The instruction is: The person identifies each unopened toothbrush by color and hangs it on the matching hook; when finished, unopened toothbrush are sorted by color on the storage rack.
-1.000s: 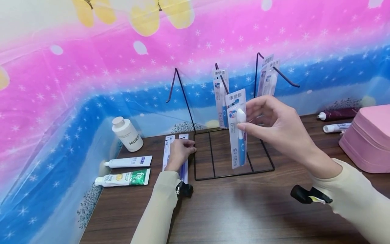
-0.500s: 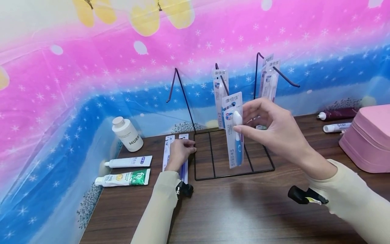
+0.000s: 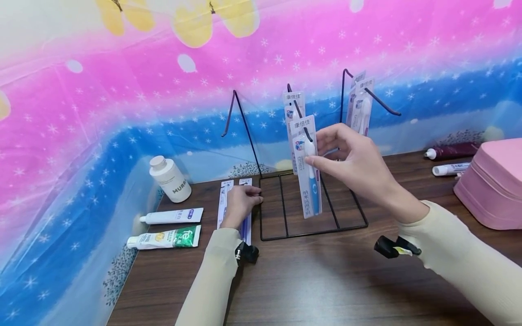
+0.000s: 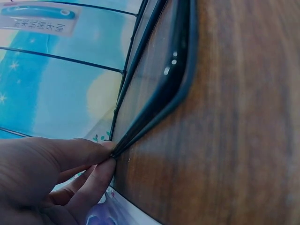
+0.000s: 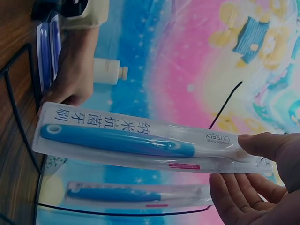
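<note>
Head view: your right hand (image 3: pixel 350 156) pinching packaged toothbrush (image 3: pixel 308 176) mid-frame, left hand (image 3: pixel 240 203) gripping wire rack (image 3: pixel 311 228) corner.

Mock shop display: wire rack (image 3: pixel 310 226) of packaged toothbrushes (image 3: pixel 294 131), toothpaste tubes (image 3: pixel 165 237) alongside.

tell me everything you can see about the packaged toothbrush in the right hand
The packaged toothbrush is a blue-handled brush with a white head, sealed in a clear blister on a white card printed with Chinese characters and "EXTRELY". It hangs upright, top end at the middle hook of the black wire rack, in front of another pack. The right hand pinches it near the head; nothing else touches it.
</note>
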Tool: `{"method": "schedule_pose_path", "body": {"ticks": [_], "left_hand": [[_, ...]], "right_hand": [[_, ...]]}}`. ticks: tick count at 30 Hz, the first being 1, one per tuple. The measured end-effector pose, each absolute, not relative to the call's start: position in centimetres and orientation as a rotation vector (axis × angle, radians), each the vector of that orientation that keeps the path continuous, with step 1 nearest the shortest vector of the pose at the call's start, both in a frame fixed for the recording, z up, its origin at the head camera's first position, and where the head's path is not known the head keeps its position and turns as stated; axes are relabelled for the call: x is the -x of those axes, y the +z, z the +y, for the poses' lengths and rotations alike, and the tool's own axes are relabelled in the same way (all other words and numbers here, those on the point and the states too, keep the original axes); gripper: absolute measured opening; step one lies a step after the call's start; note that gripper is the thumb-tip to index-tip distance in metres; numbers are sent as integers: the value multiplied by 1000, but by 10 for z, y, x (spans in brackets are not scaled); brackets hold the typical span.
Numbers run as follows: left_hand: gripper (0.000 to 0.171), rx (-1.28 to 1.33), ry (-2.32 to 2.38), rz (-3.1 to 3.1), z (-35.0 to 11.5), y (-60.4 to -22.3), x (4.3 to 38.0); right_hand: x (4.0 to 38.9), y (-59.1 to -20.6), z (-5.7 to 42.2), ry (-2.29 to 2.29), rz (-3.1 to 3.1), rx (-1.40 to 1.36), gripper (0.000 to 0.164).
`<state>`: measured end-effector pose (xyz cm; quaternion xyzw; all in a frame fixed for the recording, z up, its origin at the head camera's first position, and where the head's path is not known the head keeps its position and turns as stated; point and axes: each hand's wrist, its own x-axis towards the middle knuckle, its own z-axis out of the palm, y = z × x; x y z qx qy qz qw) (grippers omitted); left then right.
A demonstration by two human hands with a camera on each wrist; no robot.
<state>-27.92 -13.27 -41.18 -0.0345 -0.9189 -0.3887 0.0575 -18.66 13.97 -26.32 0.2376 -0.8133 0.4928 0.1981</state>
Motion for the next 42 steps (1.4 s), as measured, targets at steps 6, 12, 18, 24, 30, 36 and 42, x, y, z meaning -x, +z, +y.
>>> {"method": "schedule_pose_path", "body": {"ticks": [6,12,18,24,30,36,42], "left_hand": [[20,88,-1188,-2786,-133,-412,279],[20,93,-1190,-2784,-132,-413,279],[20,104,-1178,-2781,-131,-413,280],[20,101,-1183,-2776,-133,-411,278],[19,86,-1177,-2788,-132,-412,278],[20,105,-1183,-2778,-133,-411,278],[20,95,-1182,-2779,-132,-413,278]], "right_hand": [[209,-265,134,1400,-2272,-611,43],[226,-267,131,1380,-2257,-575,46],[237,-268,130,1321,-2269,-520,49],[243,-269,127,1303,-2282,-506,50],[240,-275,130,1308,-2282,-526,52],[231,-285,141,1244,-2256,-551,51],[219,-299,164,1219,-2276,-527,39]]}}
